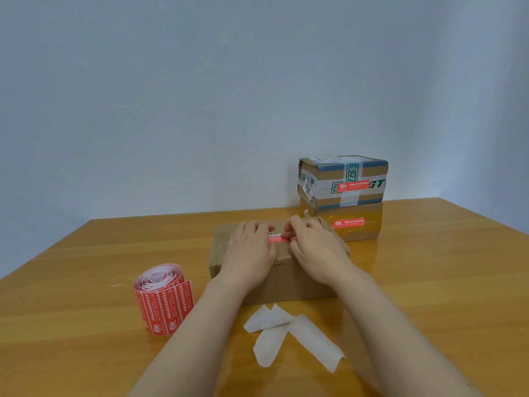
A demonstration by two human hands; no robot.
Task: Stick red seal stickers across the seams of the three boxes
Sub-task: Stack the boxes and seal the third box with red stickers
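Guessing this is the last box? The two stacked at the right of the frame look done to me. The upper box [343,173] has its upper seal [352,187] on the front, and the lower box [370,229] has its lower seal [348,223] there too. (packrat)

Yep, same read. The plain box [274,279] sits mid-frame on the table [86,253], and the third sticker [278,239] is on top of it, with only a red sliver showing between the hands. The left hand [250,250] lies flat with its fingers straight, pressing on the sticker's left part. The right hand [313,247] has its fingers bent over the right end. I honestly can't tell if it's pinching that end or just pushing it down. (tapefan)

So it's mid-stick. What's next? (packrat)

I'd say lay the right end down and rub outward from the middle so it doesn't bubble or wrinkle. The hands hide the seam, so I can't say whether the sticker really crosses it, and that's worth checking before pressing hard. After that there's probably nothing left to seal. The sticker roll [163,299] stands at the lower left, and the peeled backing strips [297,330] lie in the lower middle, just in front of the plain box. (tapefan)
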